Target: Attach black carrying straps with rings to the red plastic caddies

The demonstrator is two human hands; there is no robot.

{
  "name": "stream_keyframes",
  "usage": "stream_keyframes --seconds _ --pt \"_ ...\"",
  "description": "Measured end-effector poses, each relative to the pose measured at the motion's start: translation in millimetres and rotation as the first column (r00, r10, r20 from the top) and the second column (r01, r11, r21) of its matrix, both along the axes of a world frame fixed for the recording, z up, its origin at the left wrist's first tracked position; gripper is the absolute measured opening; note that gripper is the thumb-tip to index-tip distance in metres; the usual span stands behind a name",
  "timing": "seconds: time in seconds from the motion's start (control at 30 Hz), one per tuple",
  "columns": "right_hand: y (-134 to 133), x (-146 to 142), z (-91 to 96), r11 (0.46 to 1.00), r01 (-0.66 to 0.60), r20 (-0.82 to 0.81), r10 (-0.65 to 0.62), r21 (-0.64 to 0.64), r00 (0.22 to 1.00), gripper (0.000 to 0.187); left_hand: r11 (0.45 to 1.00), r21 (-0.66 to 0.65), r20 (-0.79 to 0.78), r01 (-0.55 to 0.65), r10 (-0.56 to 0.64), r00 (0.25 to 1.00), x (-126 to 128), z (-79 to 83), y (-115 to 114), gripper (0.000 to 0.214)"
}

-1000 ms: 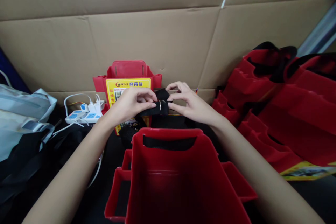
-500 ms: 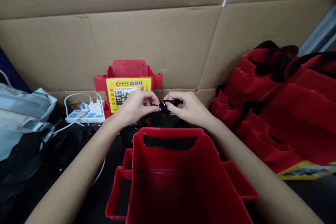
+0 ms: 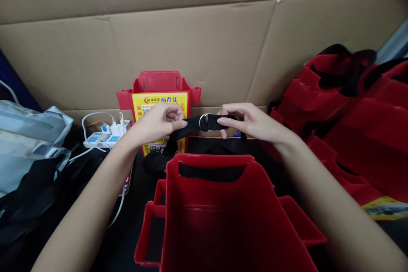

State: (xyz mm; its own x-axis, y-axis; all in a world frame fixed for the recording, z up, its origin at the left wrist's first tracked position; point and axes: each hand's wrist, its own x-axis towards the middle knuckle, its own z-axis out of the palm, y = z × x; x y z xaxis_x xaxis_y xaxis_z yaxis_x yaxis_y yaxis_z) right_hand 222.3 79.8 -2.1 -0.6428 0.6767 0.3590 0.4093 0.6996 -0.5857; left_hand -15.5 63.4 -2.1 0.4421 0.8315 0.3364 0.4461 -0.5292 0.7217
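Observation:
A black webbing strap (image 3: pixel 193 125) is stretched level between my two hands, with a pair of metal D-rings (image 3: pixel 205 122) on it. My left hand (image 3: pixel 161 122) pinches the strap left of the rings, between thumb and fingers. On the right side, my right hand (image 3: pixel 244 120) grips the strap's other part close to the rings. Below and nearer to me stands an open red plastic box (image 3: pixel 207 199), with black webbing through the slot in its back wall. More black webbing hangs from the strap behind the box.
Another red box (image 3: pixel 158 81) with a yellow label stands against the cardboard wall (image 3: pixel 191 55). Several red boxes (image 3: pixel 360 136) with black straps are stacked at right. At left are a white power strip (image 3: pixel 110 139) with plugs, a partly covered phone (image 3: pixel 128 182) and a pale bag (image 3: pixel 28 136).
My hands have moved apart, drawing the strap out straight between them. The rings, bunched at my fingertips before, now show plainly in the middle. The view has shifted slightly.

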Motion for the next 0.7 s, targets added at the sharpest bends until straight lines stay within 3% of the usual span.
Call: stream_keyframes --seconds 0.07,0.17,0.37,0.6,0.7 --pt "-2 4 1.6 0.999 0.000 -0.002 0.000 -0.053 1.000 0.026 0.999 0.000 0.059 0.037 -0.036 0.998 3 1.0 -1 0.014" --pt "-4 11 4.9 0.998 0.015 -0.002 -0.015 -0.060 1.000 0.028 0.998 0.064 0.082 0.000 -0.006 0.997 7 1.5 -1 0.012" --pt "-5 20 10.3 0.998 0.033 0.026 -0.032 -0.049 0.999 0.030 0.995 0.101 -0.003 -0.027 0.028 1.000 -2 3.2 2 0.010" --pt "-2 14 8.0 0.986 0.148 -0.056 -0.144 0.072 0.988 0.020 0.997 0.051 -0.077 -0.058 0.062 0.995 -17 6.6 3 0.013" --pt "8 22 5.8 0.969 0.220 -0.031 -0.218 0.110 0.976 0.018 0.984 0.100 0.012 -0.149 0.149 0.989 -26 12.6 -2 0.014"
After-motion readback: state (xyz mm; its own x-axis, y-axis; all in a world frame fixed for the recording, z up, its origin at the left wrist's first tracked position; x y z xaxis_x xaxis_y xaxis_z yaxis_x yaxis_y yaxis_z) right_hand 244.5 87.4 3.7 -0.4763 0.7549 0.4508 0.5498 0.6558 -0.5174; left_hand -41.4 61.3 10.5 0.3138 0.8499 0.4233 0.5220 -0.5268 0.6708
